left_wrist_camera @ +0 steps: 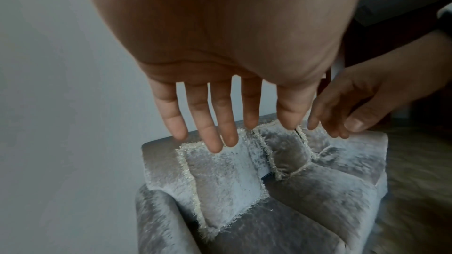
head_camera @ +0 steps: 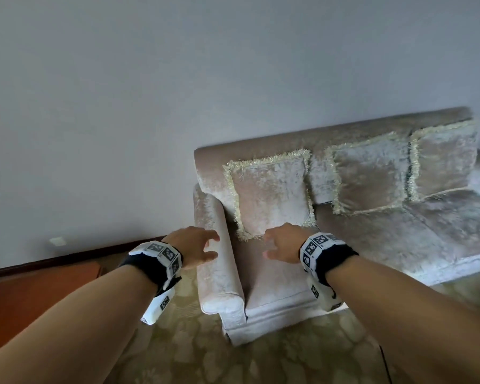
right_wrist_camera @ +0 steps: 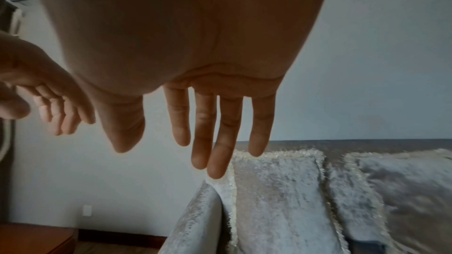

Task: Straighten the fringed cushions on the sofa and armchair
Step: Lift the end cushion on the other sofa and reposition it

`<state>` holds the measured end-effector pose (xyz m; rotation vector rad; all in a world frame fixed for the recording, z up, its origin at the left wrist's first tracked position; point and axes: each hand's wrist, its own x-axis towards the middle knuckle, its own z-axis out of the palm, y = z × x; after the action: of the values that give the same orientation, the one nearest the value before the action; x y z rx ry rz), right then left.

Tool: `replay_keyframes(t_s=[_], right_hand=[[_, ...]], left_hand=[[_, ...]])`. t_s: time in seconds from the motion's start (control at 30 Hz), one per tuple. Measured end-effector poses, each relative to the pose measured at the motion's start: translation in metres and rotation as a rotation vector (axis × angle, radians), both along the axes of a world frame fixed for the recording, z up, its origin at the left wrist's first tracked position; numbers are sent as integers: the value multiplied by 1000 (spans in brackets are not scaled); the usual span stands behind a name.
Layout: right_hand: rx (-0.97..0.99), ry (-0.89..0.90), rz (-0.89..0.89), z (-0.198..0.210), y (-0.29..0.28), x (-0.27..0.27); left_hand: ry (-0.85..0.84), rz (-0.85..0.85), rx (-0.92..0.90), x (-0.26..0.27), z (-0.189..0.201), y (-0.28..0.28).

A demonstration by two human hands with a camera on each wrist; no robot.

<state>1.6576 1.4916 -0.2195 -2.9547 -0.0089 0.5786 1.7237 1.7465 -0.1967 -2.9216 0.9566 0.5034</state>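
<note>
No readable text, brand, number or sign is to be found in any view. Only black-and-white square marker patterns are seen, printed on the white wrist bands (head_camera: 161, 254) at lower centre of the head view, and no letters or digits can be made out on them. Nothing is lettered on the wall plate (right_wrist_camera: 87, 210) at lower left of the right wrist view.

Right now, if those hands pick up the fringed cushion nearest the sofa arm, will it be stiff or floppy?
Probably soft and light: the nearest fringed cushion looks plump and leans, tilted, against the sofa backrest. Its velvety cover may slide a little under fingers. The loose fringe would likely flop and tangle. Both the left hand and right hand hover open, not yet touching it.
</note>
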Motion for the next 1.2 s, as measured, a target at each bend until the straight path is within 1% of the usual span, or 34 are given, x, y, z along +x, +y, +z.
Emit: replay_keyframes(t_s=[0.13,0.27,0.37,0.5,0.57,0.67,0.77,0.97,1.1,1.2], right_hand=[[-19,26,-78,-15,-41,20],[-49,59,-150,-23,-81,58],[-91,82,-138,-26,-109,101],[-119,109,-160,-33,-143,171],[-115,141,-162,-40,-160,208],[-61,155,-175,-50,-181,256],[-10,160,-198,-63,-204,292],[31,180,-214,-99,-261,352],[97,184,-201,-136,-302,397],[210,104,-170,-170,-331,430]], left_hand=[[22,-89,-30,47,-14,-53],[70,-160,-34,99,-36,-100],[104,-209,-46,149,-52,-133],[144,-213,-89,226,-75,-172],[184,-199,-107,262,-87,-188],[214,-198,-85,310,-105,-210],[223,-178,-73,346,-120,-231],[270,-118,-91,398,-150,-267],[294,0,-183,425,-175,-280],[295,146,-246,436,-203,-284]])
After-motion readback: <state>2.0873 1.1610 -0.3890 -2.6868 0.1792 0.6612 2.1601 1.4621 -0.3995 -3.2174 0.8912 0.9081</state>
